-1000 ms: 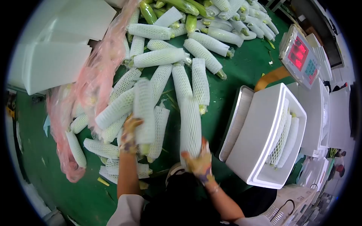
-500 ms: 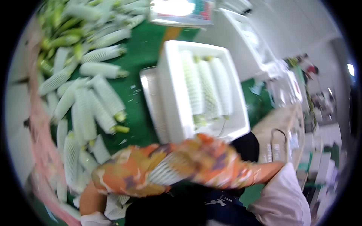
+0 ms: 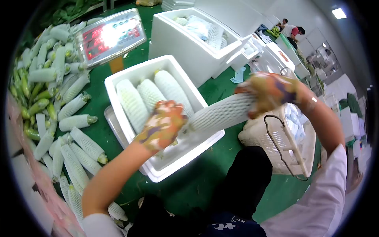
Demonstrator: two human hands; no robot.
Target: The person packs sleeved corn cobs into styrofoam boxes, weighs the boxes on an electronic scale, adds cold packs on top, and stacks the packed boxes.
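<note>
My right hand (image 3: 272,93), in an orange patterned glove, is closed around the right end of an ear of what looks like corn in a white foam net (image 3: 223,112). The ear slants over the near right side of a white foam box (image 3: 185,152), its other end close to my left hand. My left hand (image 3: 164,122), gloved alike, lies over the near ends of the wrapped ears in the box, fingers stretched forward. Three wrapped ears (image 3: 171,87) lie side by side there. Its palm side is hidden.
A heap of wrapped ears (image 3: 81,154) and bare green ones (image 3: 37,98) covers the left. A lit digital scale (image 3: 110,37) stands behind the box. A larger foam box (image 3: 189,51) and a plastic basket (image 3: 268,142) are to the right. People (image 3: 290,31) are far off.
My forearms were crossed low in front of me; now they are apart, left hand over the box, right hand raised with a wrapped ear. The view has also shifted.
</note>
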